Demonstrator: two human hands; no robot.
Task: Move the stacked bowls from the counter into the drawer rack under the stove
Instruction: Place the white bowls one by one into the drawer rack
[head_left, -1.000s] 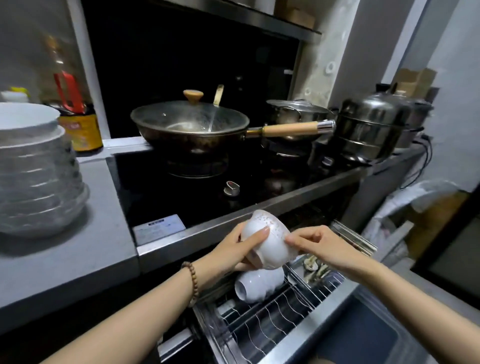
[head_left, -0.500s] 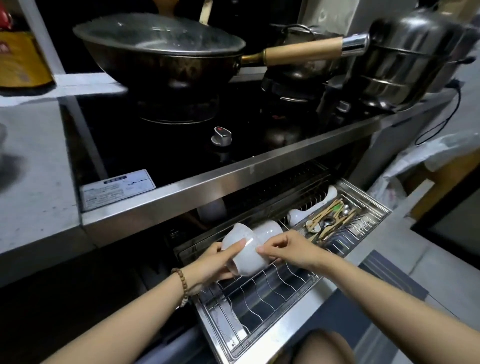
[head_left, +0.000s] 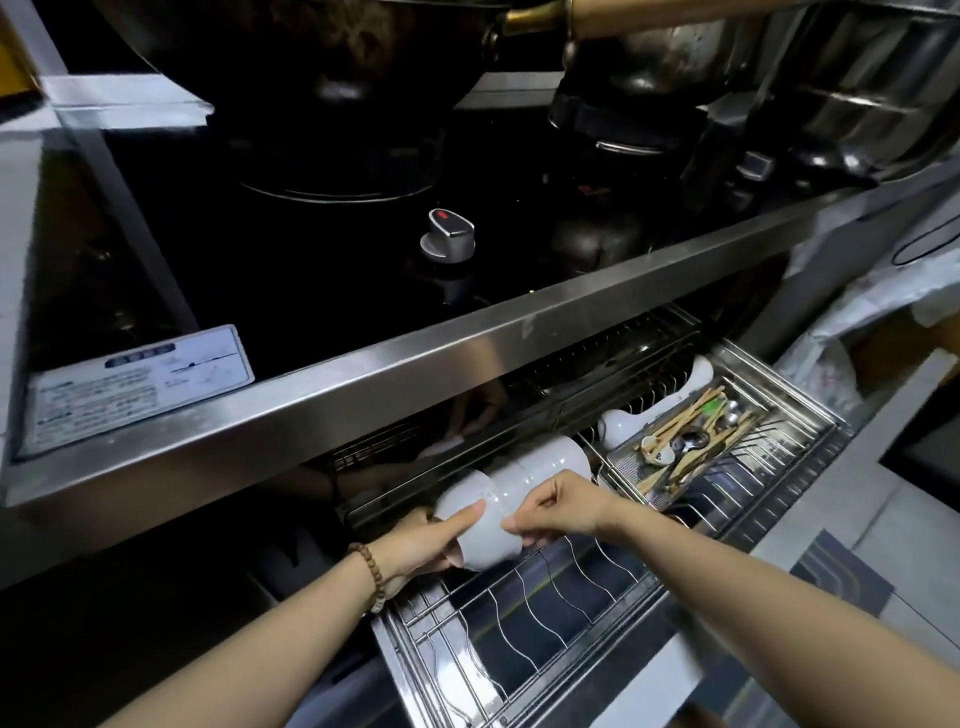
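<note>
A white bowl (head_left: 480, 525) lies on its side at the back left of the pulled-out wire drawer rack (head_left: 545, 613) under the stove. My left hand (head_left: 426, 543) grips its left side, thumb along the rim. From the right, my right hand (head_left: 550, 506) pinches the same bowl with its fingertips. Behind it, more white bowls (head_left: 545, 462) lie on their sides in a row, touching it. The counter stack is out of view.
A steel cutlery tray (head_left: 737, 431) with chopsticks and spoons fills the drawer's right side, beside white ladles (head_left: 639, 415). The stove's steel front edge (head_left: 415, 379) overhangs the drawer. A wok, pots and a knob (head_left: 447, 234) sit above. Empty wire slots run toward me.
Both hands carried the bowl down from in front of the stove edge into the rack, against the bowls lying there. The view dropped lower and closer.
</note>
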